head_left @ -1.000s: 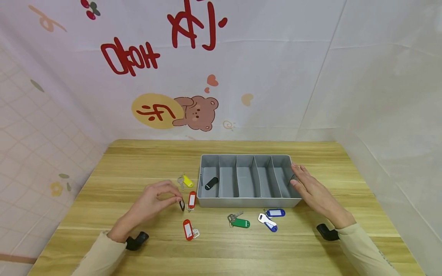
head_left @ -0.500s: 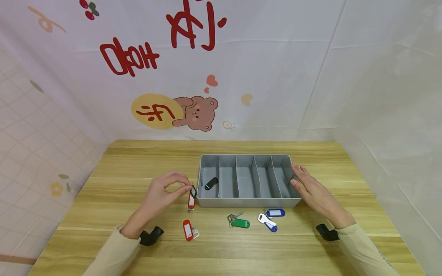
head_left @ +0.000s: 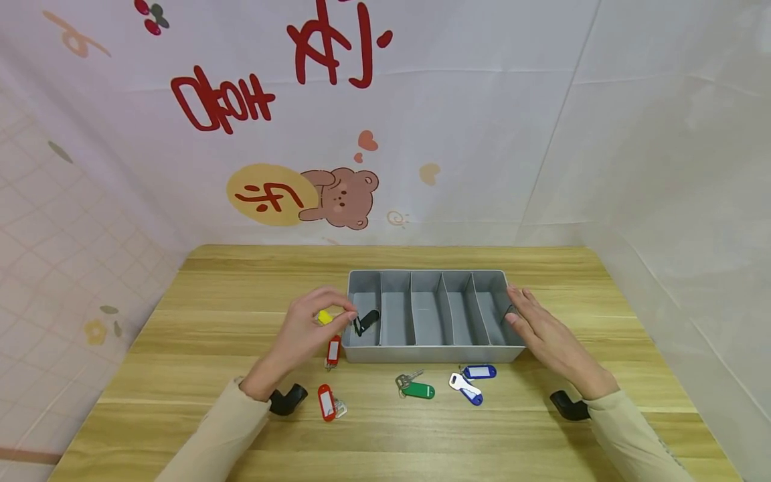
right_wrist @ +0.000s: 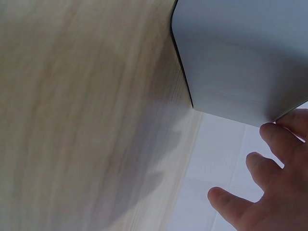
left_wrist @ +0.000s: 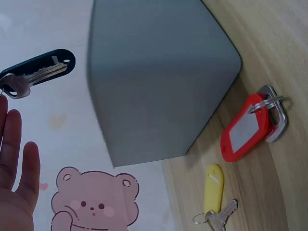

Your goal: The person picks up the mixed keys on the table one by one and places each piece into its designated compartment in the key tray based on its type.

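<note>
My left hand (head_left: 313,325) pinches a black key tag (left_wrist: 48,65) with a silver key on its ring. In the head view it hangs over the leftmost compartment of the grey divided box (head_left: 434,355). Another black key tag (head_left: 370,318) lies inside that compartment. My right hand (head_left: 545,335) rests at the box's right end, fingers mostly straight and fingertips at the rim; in the right wrist view the fingers are spread. Left of the box lie a yellow key tag (left_wrist: 214,185), partly behind my left hand in the head view, and a red key tag (head_left: 333,351).
In front of the box, on the wooden table (head_left: 434,442), lie a second red key tag (head_left: 326,403), a green key tag (head_left: 418,390) and two blue key tags, one flat (head_left: 480,371), one under its key. A printed curtain (head_left: 482,134) stands behind the table.
My left hand has carried the black key tag right and away from me, from beside the red tag to over the leftmost compartment. My right hand has stayed at the box's end.
</note>
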{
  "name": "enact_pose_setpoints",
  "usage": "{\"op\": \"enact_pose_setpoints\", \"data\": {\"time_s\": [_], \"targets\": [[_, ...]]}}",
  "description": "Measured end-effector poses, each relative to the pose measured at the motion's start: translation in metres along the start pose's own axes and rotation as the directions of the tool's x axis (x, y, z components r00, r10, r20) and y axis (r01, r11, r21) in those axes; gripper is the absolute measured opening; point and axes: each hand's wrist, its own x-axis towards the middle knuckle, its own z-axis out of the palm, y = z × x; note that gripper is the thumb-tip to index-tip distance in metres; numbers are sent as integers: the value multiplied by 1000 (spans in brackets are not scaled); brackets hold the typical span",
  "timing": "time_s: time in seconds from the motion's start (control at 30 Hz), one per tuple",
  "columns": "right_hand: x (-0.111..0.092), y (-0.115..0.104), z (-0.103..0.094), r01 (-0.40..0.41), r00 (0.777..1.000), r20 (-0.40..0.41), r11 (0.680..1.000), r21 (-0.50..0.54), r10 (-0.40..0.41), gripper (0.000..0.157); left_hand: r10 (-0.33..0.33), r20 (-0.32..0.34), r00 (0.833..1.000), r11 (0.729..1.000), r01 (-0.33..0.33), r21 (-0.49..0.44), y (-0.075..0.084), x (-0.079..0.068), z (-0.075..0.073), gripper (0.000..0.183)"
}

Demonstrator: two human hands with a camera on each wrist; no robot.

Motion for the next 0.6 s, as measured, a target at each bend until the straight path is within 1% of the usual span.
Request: {"op": "enact_pose_setpoints", "data": {"time_s": [0.1, 0.2, 0.4, 0.6], "targets": [[0, 0, 0, -4, 1000, 3, 1000, 5, 4, 61, -22, 17, 1000, 999, 22, 23, -4, 3, 4, 14], [0, 1, 1, -13, 1000, 3, 1000, 10, 13, 61, -25, 30, 999, 999, 24, 48, -10, 5, 7, 12], [1, 0, 1, -21, 1000, 2, 1000, 4, 21, 61, 12, 63, 998, 996, -18, 91, -25, 7, 12, 11], [0, 0, 1, -19, 1000, 4, 1000, 6, 19, 61, 7, 111, 994, 991, -21, 130, -34, 8, 16, 8]]}}
